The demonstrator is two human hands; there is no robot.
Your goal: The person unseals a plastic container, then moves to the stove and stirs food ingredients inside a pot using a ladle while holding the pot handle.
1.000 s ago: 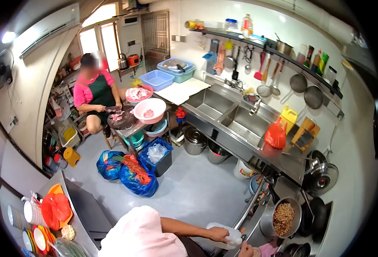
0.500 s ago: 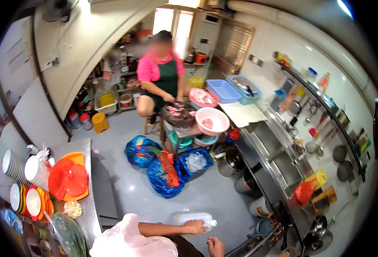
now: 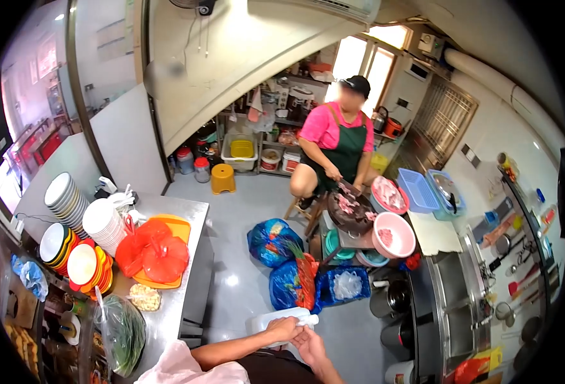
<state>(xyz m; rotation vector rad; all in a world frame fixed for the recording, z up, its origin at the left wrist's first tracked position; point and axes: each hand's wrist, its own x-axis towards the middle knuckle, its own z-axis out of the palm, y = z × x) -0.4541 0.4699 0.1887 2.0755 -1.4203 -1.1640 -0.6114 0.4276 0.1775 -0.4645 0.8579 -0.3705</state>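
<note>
My left hand is closed around the neck end of a large translucent plastic jug. The jug lies tilted in front of me, its pale mouth end pointing right. Right beside that end is my right hand, its fingers curled together and meeting the left hand just below the neck. What the right fingers pinch, if anything, is hidden. The jug's lower side is partly covered by my left hand and forearm.
Left, a steel counter holds stacked bowls, a red bag and bagged greens. Blue bags lie on the floor ahead. Beyond them a seated person works at a chopping block. Sinks line the right.
My view has swung left, so the room sits farther right. My right hand has come up from apart to the jug's neck, against my left hand, which keeps hold of the jug.
</note>
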